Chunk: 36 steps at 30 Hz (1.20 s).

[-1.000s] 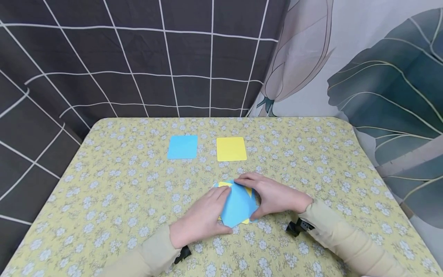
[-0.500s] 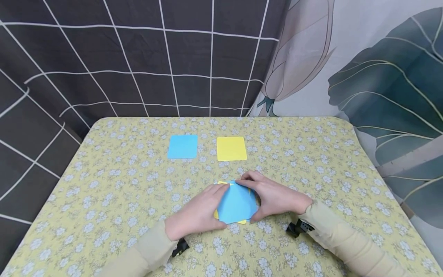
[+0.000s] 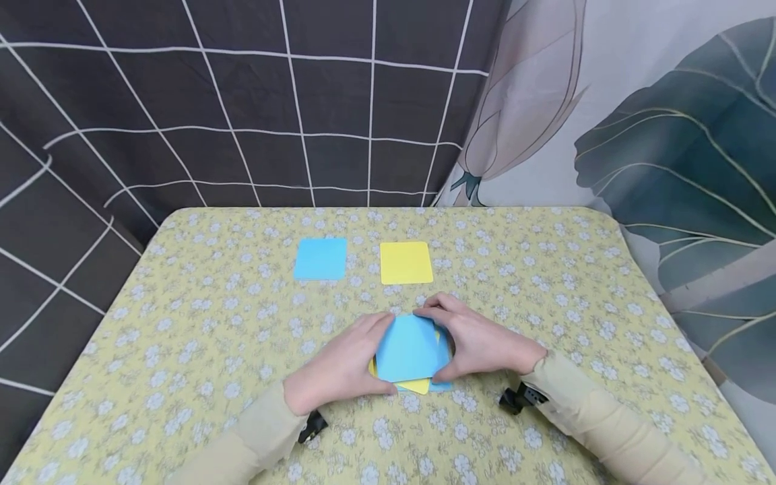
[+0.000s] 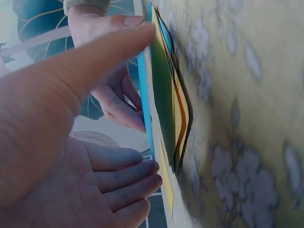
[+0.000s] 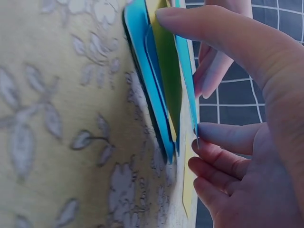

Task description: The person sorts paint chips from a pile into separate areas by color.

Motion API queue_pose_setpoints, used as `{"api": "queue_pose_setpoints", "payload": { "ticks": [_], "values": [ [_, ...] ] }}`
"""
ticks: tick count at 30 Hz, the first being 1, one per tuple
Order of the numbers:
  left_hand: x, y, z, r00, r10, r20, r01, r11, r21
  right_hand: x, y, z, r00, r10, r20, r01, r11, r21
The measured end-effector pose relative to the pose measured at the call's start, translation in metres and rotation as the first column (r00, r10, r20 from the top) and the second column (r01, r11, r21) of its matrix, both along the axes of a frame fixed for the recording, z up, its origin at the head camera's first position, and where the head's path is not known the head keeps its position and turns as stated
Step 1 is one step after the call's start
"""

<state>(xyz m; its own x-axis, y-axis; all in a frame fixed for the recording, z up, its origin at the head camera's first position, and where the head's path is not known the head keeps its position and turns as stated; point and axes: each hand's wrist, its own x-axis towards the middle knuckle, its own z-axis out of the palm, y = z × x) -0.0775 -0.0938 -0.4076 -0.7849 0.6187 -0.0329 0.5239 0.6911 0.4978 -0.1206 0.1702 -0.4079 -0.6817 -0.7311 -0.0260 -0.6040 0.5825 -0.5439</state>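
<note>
Left hand [image 3: 339, 364]: we see it gripping the pile of cards [image 3: 415, 353] at its left side, thumb toward the near corner, fingers at the far one.
Right hand [image 3: 485, 340]: we see it holding the pile's right side the same way, thumb near, fingertips far.
Pile: it rests on the cloth between the two sets of fingers; both wrist views show us gaps between the card edges.
Top blue card [image 3: 405, 343]: half a second ago it slants between the hands; now it lies nearly straight and closer to the left fingers. The left hand shifts with it, while the right hand hardly moves. For the work in hand, we judge that the top card is straighter but the pile is still uneven.
Lower cards: we now see more of a blue card [image 3: 445, 347] beside the right fingers, and a yellow corner [image 3: 417, 386] sticks out between the thumbs.
Loose cards: a yellow card [image 3: 406, 263] lies just beyond the fingertips, and a blue card [image 3: 320, 259] farther out past the left ones; neither has moved.
Tablecloth [image 3: 182, 377]: flowered, it spreads under and all around the fingers.
Writing: we can read no brand, label or lettering anywhere.
</note>
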Motion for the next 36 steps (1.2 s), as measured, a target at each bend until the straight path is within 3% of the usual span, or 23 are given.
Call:
{"api": "queue_pose_setpoints", "payload": {
  "ticks": [6,17,27,36],
  "values": [
    [-0.008,-0.004,0.003,0.998,0.039,-0.049,-0.038,0.999,0.026,-0.009,-0.004,0.004,0.999,-0.012,-0.045,0.011,1.000,-0.022],
    [-0.034,-0.023,0.015,0.994,0.105,-0.035,-0.103,0.994,0.046,-0.032,-0.020,0.013,0.997,-0.047,-0.061,0.044,0.998,-0.052],
    [-0.071,-0.055,0.029,0.985,0.175,0.009,-0.175,0.981,0.078,-0.069,-0.051,0.019,0.992,-0.068,-0.110,0.053,0.990,-0.131],
    [-0.112,-0.093,0.047,0.976,0.210,0.050,-0.212,0.976,0.056,-0.103,-0.098,0.026,0.988,-0.105,-0.115,0.089,0.986,-0.138]
  ]
}}
